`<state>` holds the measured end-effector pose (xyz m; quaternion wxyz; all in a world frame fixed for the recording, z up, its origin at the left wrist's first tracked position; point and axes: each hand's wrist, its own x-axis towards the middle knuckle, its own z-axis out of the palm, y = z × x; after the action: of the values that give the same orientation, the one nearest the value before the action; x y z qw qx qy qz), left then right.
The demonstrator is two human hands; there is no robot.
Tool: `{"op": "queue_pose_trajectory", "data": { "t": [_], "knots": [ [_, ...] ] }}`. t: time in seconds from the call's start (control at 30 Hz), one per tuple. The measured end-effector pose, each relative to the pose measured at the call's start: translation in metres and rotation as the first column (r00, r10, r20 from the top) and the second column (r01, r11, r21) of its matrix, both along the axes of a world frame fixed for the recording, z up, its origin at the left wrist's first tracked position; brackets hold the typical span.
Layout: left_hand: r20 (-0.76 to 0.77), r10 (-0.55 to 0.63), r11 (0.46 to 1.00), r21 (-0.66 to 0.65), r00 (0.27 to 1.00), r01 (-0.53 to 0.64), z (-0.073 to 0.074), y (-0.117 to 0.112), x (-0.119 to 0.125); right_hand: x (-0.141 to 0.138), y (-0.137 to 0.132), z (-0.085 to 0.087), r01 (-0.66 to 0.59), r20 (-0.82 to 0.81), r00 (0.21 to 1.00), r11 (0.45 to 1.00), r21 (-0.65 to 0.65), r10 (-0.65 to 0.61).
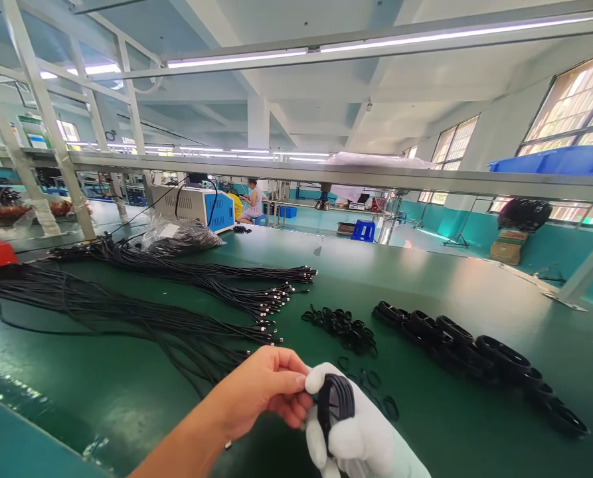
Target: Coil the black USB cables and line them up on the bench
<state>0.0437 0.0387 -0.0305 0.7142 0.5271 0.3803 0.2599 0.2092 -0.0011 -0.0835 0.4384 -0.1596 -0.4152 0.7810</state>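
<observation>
Green bench [376, 269]: loose cables [127, 305] to the left, row of coils [455, 342] to the right, ring pile [340, 325] between. Right hand [363, 431], gloved, is closed around one coil [344, 398] at the near edge, dark strap across its turns. Left hand [271, 388], bare, is pinched narrow beside that coil; can't tell what's between the fingertips. Risks: slack right grip, turns could spring open; slick glove, coil could slip; hard left tug, turns could skew.
</observation>
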Motion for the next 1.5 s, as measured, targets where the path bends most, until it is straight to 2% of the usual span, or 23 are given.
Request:
{"op": "queue_pose_trajectory", "data": {
  "t": [0.1,0.13,0.2,0.23,0.3,0.37,0.43,0.47,0.6,0.67,0.8,0.9,1.0,1.1,1.2,1.23,1.3,1.33,1.4,1.47,1.5],
  "knots": [
    [0.148,0.1,0.995,-0.009,0.984,-0.1,0.0,-0.004,0.0,-0.002,0.003,0.0,0.05,0.033,0.998,0.999,-0.017,-0.05],
    [0.14,0.136,0.989,0.044,0.981,-0.144,-0.001,-0.006,0.0,-0.002,0.004,0.0,0.067,0.053,0.996,0.998,-0.021,-0.066],
    [0.045,0.197,0.944,0.263,0.979,-0.202,-0.004,-0.009,0.001,-0.002,0.005,0.001,0.085,0.103,0.991,0.996,-0.029,-0.082],
    [-0.031,0.211,0.895,0.408,0.977,-0.18,-0.005,-0.011,0.003,-0.003,0.005,0.0,0.091,0.131,0.988,0.995,-0.042,-0.085],
    [-0.203,0.229,0.749,0.662,0.952,-0.039,-0.006,-0.013,0.007,-0.005,0.005,-0.002,0.087,0.199,0.978,0.992,-0.09,-0.067],
    [-0.328,0.274,0.605,0.79,0.904,0.103,-0.009,-0.014,0.013,-0.006,0.005,-0.007,0.07,0.25,0.968,0.988,-0.136,-0.034],
    [-0.378,0.338,0.535,0.831,0.862,0.154,-0.012,-0.014,0.018,-0.006,0.006,-0.013,0.06,0.227,0.974,0.986,-0.153,-0.024],
    [-0.384,0.36,0.532,0.833,0.85,0.151,-0.014,-0.014,0.02,-0.006,0.006,-0.016,0.053,0.193,0.981,0.984,-0.167,-0.02],
    [-0.364,0.391,0.591,0.803,0.845,0.073,-0.019,-0.013,0.022,-0.005,0.007,-0.02,-0.041,0.031,0.998,0.966,-0.256,0.05],
    [-0.356,0.396,0.614,0.788,0.846,0.044,-0.021,-0.013,0.021,-0.006,0.008,-0.018,-0.091,-0.027,0.996,0.967,-0.238,0.087],
    [-0.328,0.39,0.666,0.746,0.861,-0.017,-0.025,-0.012,0.018,-0.008,0.006,-0.019,-0.097,-0.068,0.994,0.981,-0.169,0.087],
    [-0.235,0.379,0.693,0.713,0.895,-0.107,-0.03,-0.011,0.017,-0.011,0.006,-0.03,-0.11,-0.103,0.99,0.973,-0.202,0.091],
    [-0.172,0.392,0.692,0.702,0.904,-0.167,-0.03,-0.013,0.018,-0.018,0.007,-0.042,-0.092,-0.178,0.983,0.972,-0.218,0.053],
    [-0.228,0.425,0.676,0.724,0.876,-0.14,-0.023,-0.014,0.017,-0.023,0.008,-0.042,-0.023,-0.184,0.983,0.972,-0.233,-0.021],
    [-0.371,0.445,0.684,0.729,0.815,-0.042,-0.013,-0.008,0.011,-0.02,0.009,-0.03,0.055,-0.131,0.988,0.971,-0.234,-0.087],
    [-0.394,0.403,0.709,0.705,0.826,-0.009,-0.01,-0.004,0.008,-0.018,0.009,-0.026,0.038,-0.13,0.989,0.967,-0.252,-0.072],
    [-0.348,0.217,0.781,0.622,0.912,0.052,-0.009,0.004,-0.002,-0.015,0.009,-0.016,-0.038,-0.172,0.985,0.943,-0.331,-0.021],
    [-0.283,0.094,0.816,0.571,0.954,0.088,-0.01,0.009,-0.007,-0.014,0.008,-0.012,-0.094,-0.206,0.978,0.922,-0.375,0.016],
    [-0.123,-0.099,0.869,0.473,0.987,0.146,-0.016,0.018,-0.016,-0.014,0.008,-0.007,-0.185,-0.235,0.968,0.879,-0.439,0.086],
    [-0.022,-0.16,0.905,0.395,0.987,0.155,-0.022,0.023,-0.02,-0.015,0.008,-0.006,-0.182,-0.187,0.977,0.87,-0.458,0.106],
    [-0.011,-0.147,0.919,0.369,0.989,0.14,-0.024,0.024,-0.02,-0.015,0.009,-0.007,-0.128,-0.127,0.989,0.888,-0.443,0.079]
  ]
}}
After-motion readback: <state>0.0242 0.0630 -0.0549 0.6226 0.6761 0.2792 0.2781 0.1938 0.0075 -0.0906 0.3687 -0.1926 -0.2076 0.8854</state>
